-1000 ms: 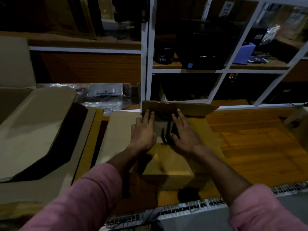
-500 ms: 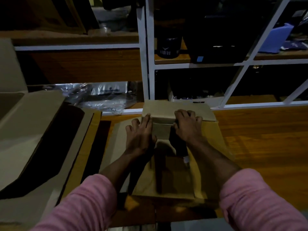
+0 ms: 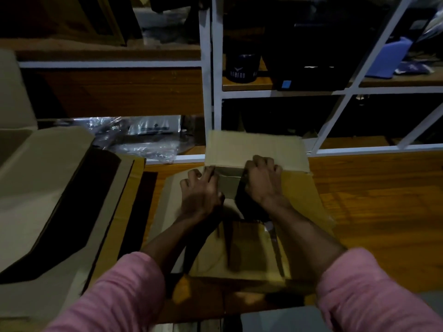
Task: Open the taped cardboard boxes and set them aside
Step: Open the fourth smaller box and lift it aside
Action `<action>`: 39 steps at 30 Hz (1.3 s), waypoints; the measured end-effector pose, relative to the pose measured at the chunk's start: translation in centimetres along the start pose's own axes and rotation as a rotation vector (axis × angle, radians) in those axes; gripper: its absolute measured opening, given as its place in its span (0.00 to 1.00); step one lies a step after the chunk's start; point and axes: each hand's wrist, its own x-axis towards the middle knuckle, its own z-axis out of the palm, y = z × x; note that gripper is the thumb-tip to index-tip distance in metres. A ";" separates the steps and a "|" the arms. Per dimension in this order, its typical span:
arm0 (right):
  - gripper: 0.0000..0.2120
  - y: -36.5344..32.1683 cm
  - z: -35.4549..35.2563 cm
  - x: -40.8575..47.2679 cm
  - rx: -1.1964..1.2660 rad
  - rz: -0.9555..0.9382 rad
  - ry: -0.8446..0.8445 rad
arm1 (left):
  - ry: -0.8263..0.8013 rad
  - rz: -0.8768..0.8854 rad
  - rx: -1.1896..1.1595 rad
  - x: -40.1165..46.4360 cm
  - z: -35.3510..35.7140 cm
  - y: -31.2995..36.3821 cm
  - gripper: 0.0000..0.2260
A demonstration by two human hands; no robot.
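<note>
- As we scan from the left edge, we meet a large opened carton (image 3: 45,188) with pale flaps, lying well to the left of our hands and apart from the box we are working on.
- Behind it and left of our grip, crinkled plastic bags (image 3: 134,137) lie at the foot of the white shelving frame (image 3: 208,75).
- Our left hand (image 3: 201,190) rests on the near-left part of the small cardboard box (image 3: 242,236), fingers fairly straight and spread, the fingertips reaching the crease where the far flap begins; it presses rather than clasps.
- Between the two hands we see a short inner flap (image 3: 230,185) of the box, and beside it a dark gap into the interior.
- The box itself sits on the wooden floor (image 3: 374,204) directly under our forearms; its long axis runs away from us towards the shelving, with the opened top facing up.
- The far flap (image 3: 254,148) stands folded back beyond our fingertips, lying crosswise to that axis.
- Our right hand (image 3: 262,180) has its fingers curled over the edge where that far flap hinges, gripping the cardboard there.
- A strip of clear tape (image 3: 273,236) runs along the box top just beneath our right wrist.
- Above and right of the grip, a dark mug (image 3: 242,68) stands on a shelf.
</note>
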 end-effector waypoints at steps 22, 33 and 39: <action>0.27 7.7 -2.9 -18.8 -0.065 0.414 0.088 | -0.162 0.074 0.008 -14.9 -4.2 6.4 0.26; 0.13 11.9 -1.1 -19.5 0.141 0.437 0.031 | -0.029 0.043 -0.032 -13.1 -2.3 5.7 0.26; 0.03 13.2 0.0 -18.7 0.279 0.476 0.035 | 0.002 0.031 0.015 -12.2 -1.6 5.4 0.26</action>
